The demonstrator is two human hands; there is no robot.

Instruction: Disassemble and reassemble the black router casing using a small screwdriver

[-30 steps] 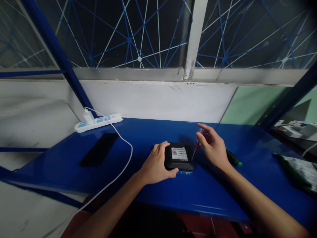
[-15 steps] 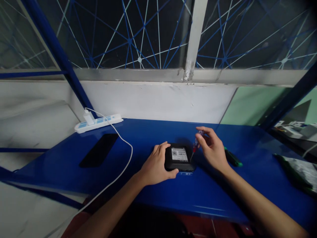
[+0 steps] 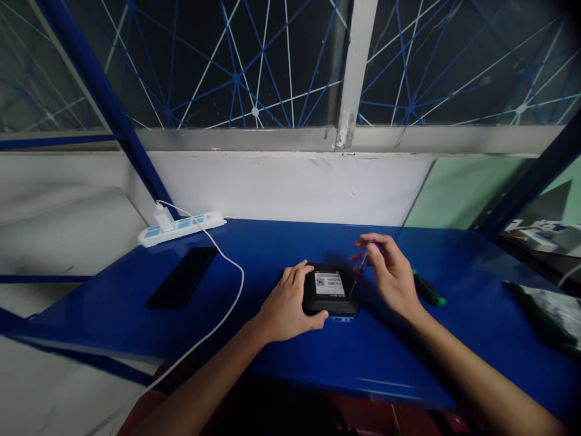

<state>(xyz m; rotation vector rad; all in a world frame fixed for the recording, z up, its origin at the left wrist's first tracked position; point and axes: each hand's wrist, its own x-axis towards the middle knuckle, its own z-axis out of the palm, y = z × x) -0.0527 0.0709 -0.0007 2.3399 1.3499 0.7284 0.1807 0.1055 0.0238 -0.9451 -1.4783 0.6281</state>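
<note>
A small black electronic box (image 3: 329, 304) with a white printed label (image 3: 329, 283) lies flat on the blue table. My left hand (image 3: 287, 303) grips its left side, the thumb along the near edge and the fingers at the far edge. Between the fingers and thumb of my right hand (image 3: 389, 269) is a slim screwdriver (image 3: 361, 267) with a clear and red handle. It leans, and its tip meets the box near the right-hand corner. What lies under the tip is too small to make out.
Just right of my right hand lies a green and black tool (image 3: 428, 289). A black phone-like slab (image 3: 182, 278) and a white power strip (image 3: 181, 226) are on the left, with a white cable (image 3: 242, 278) running forward. A silvery bag (image 3: 551, 312) sits at the far right.
My right hand's fingers have shifted on the screwdriver handle, with the index finger now nearer its top. The box and my left hand stay in place.
</note>
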